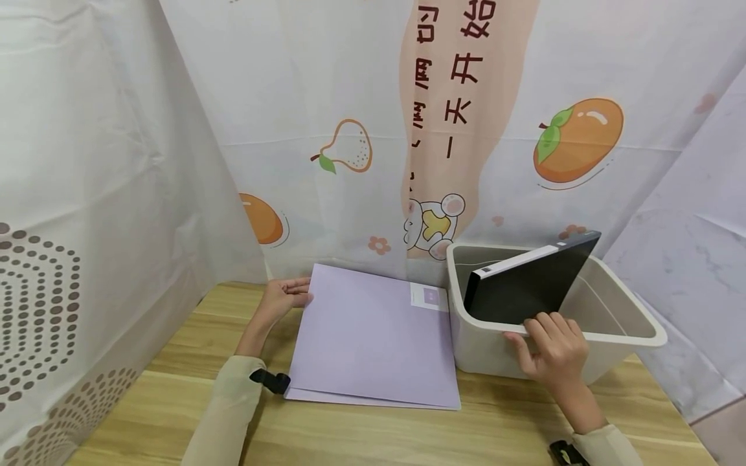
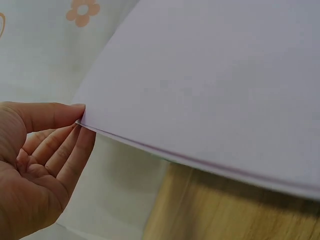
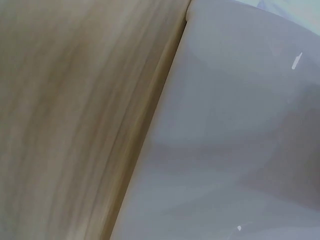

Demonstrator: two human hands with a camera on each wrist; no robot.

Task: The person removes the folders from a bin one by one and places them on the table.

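My left hand (image 1: 281, 299) pinches the far left corner of a flat lilac folder (image 1: 373, 343), thumb on top and fingers beneath. The left wrist view shows the folder (image 2: 210, 90) as thin layers, its near edge raised off the wooden table. A small white label (image 1: 419, 295) sits at the folder's far right corner. My right hand (image 1: 553, 349) grips the near rim of a light grey plastic bin (image 1: 626, 338), fingers curled over it and thumb outside. A black binder (image 1: 530, 285) with a white strip on its spine leans tilted inside the bin, close to those fingers.
The wood-grain table (image 1: 373, 437) runs under everything. Behind it hangs a white curtain (image 1: 262, 84) printed with fruit and characters, close to the folder's far edge and the bin. A dotted white cloth (image 1: 87, 194) hangs on the left.
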